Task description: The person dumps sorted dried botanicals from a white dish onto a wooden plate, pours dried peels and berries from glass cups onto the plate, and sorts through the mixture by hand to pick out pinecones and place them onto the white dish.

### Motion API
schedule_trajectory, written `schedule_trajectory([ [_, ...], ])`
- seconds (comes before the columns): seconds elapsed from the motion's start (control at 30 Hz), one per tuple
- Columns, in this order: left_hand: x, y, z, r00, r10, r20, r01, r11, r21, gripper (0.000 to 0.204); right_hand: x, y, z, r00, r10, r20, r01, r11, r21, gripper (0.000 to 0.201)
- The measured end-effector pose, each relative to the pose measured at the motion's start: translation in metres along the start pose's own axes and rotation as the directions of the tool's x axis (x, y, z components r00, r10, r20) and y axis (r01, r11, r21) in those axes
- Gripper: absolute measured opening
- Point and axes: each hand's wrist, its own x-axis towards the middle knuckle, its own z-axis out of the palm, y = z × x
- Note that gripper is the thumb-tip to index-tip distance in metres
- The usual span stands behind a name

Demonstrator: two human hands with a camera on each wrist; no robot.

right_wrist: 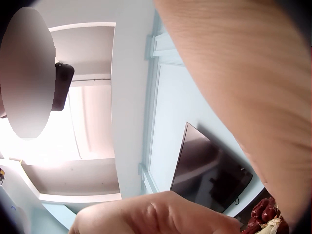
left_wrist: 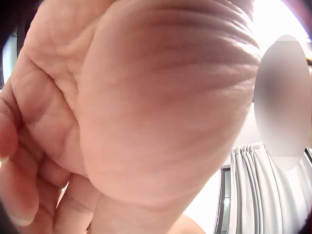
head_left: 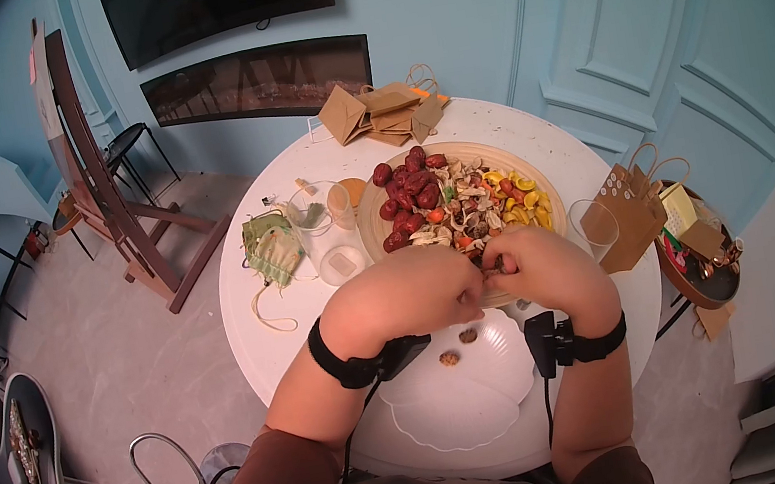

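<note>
Both hands meet over the near edge of a round wooden tray [head_left: 549,193]. My right hand [head_left: 544,269] has its fingers curled, with a small dark dried piece [head_left: 501,265] at the fingertips. Close beside it is my left hand [head_left: 414,288], fingers bent toward the same spot; what it holds is hidden. On the tray lie dried red dates [head_left: 415,188], pale dried slices [head_left: 467,185] and yellow dried pieces [head_left: 527,206]. Below the hands, a white shell-shaped plate [head_left: 452,408] carries two small brown pieces [head_left: 449,358].
Left of the tray are a green drawstring bag [head_left: 272,249], a clear glass [head_left: 310,215] and a small clear cup [head_left: 341,265]. Brown paper bags [head_left: 388,112] lie at the table's far edge. To the right stand another glass [head_left: 595,223] and a paper bag [head_left: 626,216].
</note>
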Motion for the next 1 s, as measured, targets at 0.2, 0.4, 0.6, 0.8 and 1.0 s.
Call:
schedule_trajectory([
  [0.2,0.005,-0.018,0.006,0.964,0.014,-0.267,-0.001,0.999,0.051,0.020,-0.016,0.002,-0.014,0.988,0.089,-0.127,-0.079,0.994,0.078,0.019],
  [0.4,0.018,-0.028,0.014,0.953,0.002,-0.303,0.021,0.997,0.071,0.024,-0.022,-0.014,-0.017,0.997,0.071,-0.010,-0.069,0.985,0.159,0.017],
  [0.6,0.021,-0.032,0.015,0.944,-0.034,-0.329,0.075,0.991,0.114,0.028,-0.015,-0.019,0.007,0.988,-0.151,0.038,0.150,0.988,0.025,0.018],
  [0.8,0.023,-0.034,0.015,0.935,-0.045,-0.352,0.108,0.981,0.159,0.029,-0.006,-0.035,0.044,0.962,-0.261,0.077,0.270,0.953,-0.139,0.017],
  [1.0,0.032,-0.042,0.019,0.930,-0.046,-0.365,0.103,0.985,0.139,0.021,-0.004,-0.043,0.060,0.949,-0.300,0.099,0.316,0.914,-0.255,0.017],
])
